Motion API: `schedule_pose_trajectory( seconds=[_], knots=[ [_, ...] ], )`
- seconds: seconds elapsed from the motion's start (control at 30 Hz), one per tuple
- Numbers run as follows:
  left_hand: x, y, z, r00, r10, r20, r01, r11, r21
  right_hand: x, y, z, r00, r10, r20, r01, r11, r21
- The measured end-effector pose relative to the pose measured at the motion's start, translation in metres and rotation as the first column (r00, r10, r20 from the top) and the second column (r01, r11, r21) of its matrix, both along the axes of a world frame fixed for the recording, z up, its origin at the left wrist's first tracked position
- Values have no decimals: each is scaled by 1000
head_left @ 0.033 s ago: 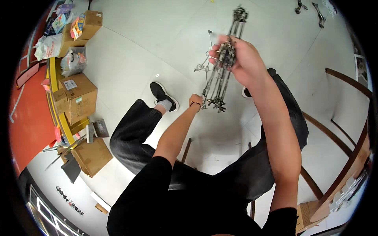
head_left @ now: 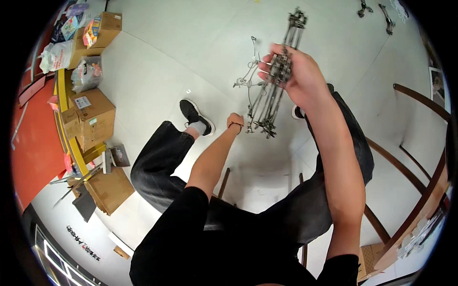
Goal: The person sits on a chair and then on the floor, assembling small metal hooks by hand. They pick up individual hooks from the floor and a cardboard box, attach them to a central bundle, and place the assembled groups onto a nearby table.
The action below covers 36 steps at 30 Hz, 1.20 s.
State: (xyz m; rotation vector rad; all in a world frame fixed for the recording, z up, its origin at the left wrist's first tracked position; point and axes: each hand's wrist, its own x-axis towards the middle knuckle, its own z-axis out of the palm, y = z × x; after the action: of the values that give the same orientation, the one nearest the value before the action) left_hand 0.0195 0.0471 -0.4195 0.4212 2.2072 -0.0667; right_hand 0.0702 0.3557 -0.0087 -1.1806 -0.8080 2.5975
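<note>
My right hand (head_left: 298,76) is raised in front of me and is closed around the upper part of a bundle of grey metal clip hangers (head_left: 272,100), which hangs down and to the left. Thin wire hooks (head_left: 248,78) stick out from the bundle's left side. Lower down, my left hand (head_left: 235,120) is a fist at the bundle's bottom end and seems to pinch a wire there, though the contact is small and hard to see. I am seated, in dark trousers, with a black shoe (head_left: 193,114) on the white floor.
Cardboard boxes (head_left: 90,114) and bags are stacked along a yellow strip (head_left: 67,138) at the left, next to a red floor area. A wooden chair frame (head_left: 420,157) stands at the right. More metal hangers (head_left: 386,14) lie on the floor at the top right.
</note>
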Motion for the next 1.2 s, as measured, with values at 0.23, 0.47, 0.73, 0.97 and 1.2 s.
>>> schedule_pose_trajectory(
  seconds=[0.23, 0.47, 0.73, 0.97, 1.2],
  knots=[
    [-13, 92, -25, 911, 376, -171, -334, 914, 231, 35, 19, -23, 973, -61, 224, 77, 995, -67],
    [11, 96, -49, 824, 566, -17, -444, 665, 601, 20, 10, -23, 978, 0, 209, 3, 1000, -16],
    [-38, 104, 184, 769, 404, 495, -593, 164, 788, 16, -17, -43, 980, 56, 189, -59, 998, 6],
    [-46, 109, 333, 931, 48, 362, -348, 417, 840, 5, -24, -46, 989, -69, 134, 83, 991, -104],
    [-65, 118, 305, 808, -309, 502, -351, 432, 831, 28, -15, -63, 976, -167, 138, 175, 984, -47]
  ],
)
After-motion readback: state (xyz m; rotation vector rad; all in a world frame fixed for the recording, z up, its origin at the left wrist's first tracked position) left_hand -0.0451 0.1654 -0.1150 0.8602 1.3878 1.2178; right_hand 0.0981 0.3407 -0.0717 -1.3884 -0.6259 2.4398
